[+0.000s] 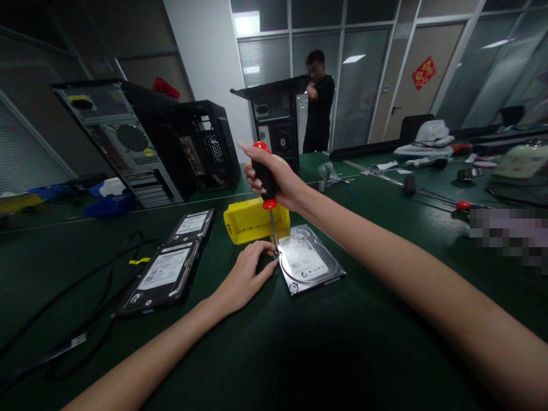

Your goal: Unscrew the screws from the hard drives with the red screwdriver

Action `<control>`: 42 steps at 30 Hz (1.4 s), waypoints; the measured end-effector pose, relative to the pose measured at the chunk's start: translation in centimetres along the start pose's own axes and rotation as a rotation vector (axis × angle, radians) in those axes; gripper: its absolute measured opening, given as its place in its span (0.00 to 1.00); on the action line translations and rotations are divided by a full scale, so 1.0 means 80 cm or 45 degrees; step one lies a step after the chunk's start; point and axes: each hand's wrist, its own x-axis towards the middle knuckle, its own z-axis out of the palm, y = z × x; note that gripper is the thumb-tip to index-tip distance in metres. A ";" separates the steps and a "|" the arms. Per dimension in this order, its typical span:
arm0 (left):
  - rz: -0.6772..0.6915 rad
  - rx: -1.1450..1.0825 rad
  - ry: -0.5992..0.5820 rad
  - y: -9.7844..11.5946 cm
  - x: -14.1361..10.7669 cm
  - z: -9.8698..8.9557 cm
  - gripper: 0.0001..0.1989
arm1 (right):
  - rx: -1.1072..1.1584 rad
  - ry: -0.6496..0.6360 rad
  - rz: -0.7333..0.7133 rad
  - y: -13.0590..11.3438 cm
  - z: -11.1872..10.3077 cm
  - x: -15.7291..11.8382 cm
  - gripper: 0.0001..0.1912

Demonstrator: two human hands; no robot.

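My right hand is wrapped round the black and red handle of a screwdriver, its shaft pointing down. The tip meets the left edge of a silver hard drive lying label up on the green table. My left hand is beside that edge, thumb and index finger pinched close to the tip; whatever lies between them is too small to make out. Just behind the drive sits a yellow bin. Two more hard drives lie to the left of my left hand.
Black cables run over the table at left. Computer cases stand along the back. A person in black stands behind them. At right are a plastic bag, a red-handled tool and a white device.
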 end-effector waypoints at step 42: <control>-0.012 -0.016 0.001 0.003 0.000 -0.001 0.11 | -0.067 -0.040 -0.021 0.001 0.002 -0.003 0.18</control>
